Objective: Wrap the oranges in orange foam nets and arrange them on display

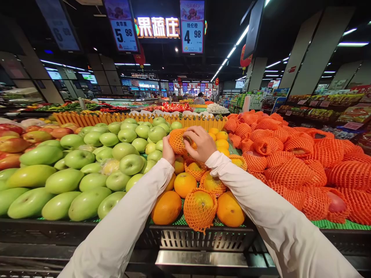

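- In the head view, my left hand (pixel 168 150) is around the left side of a netted orange (pixel 176 141); its fingers are closed against this fruit and they keep it above the other oranges.
- My right hand (pixel 203 143) comes from the other side, with bent fingers at the top and right of the same netted orange. I cannot tell if these fingers pinch the net or only rest on it.
- The held fruit is in the middle of the stand, before the yellow fence (pixel 203 123).
- Both my arms, in white sleeves (pixel 276 210), reach forward over the front edge of the black crate (pixel 199 238).
- Between my arms lie more oranges: a bare orange (pixel 184 184) below my hands, and in the front row a sleeved orange (pixel 200 208) between the left front orange (pixel 166 207) and the right front orange (pixel 231 209).
- Behind my right hand there are smaller yellow-orange fruits (pixel 222 143).
- To the left is a wide pile of green apples (pixel 131 164), and farther left the red-yellow apples (pixel 13 144).
- To the right is a big heap of fruits in red-orange nets (pixel 290 176).
- Above hangs a price screen (pixel 192 27), showing 4.98.
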